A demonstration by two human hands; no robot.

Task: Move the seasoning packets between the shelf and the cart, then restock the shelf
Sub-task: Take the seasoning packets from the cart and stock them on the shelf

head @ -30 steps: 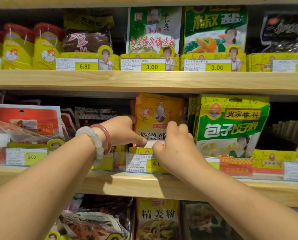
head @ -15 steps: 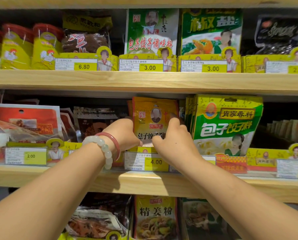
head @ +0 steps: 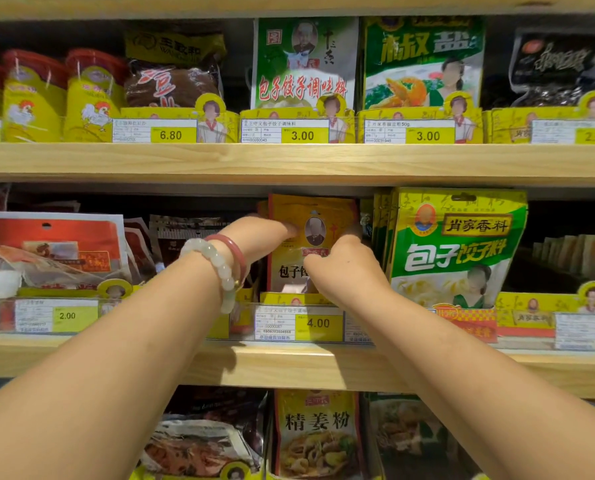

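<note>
Both hands at the orange packet (head: 315, 237) on the middle shelf (head: 289, 367). Right hand (head: 344, 268): fingers curled over the packet's right edge, thumb across its front near the lower middle, so a pinch grip on the packet. Left hand (head: 258, 239): fingers reach round the packet's left edge and behind it; how tightly they hold is hidden. Packet stands upright, long axis vertical, top close under the upper shelf (head: 289, 161), bottom behind the 4.00 price tag (head: 299, 323). Just right of it stands the green packet (head: 458, 247). Judgement: packet sits between the grips, equally near both; any move must run straight toward the person.
</note>
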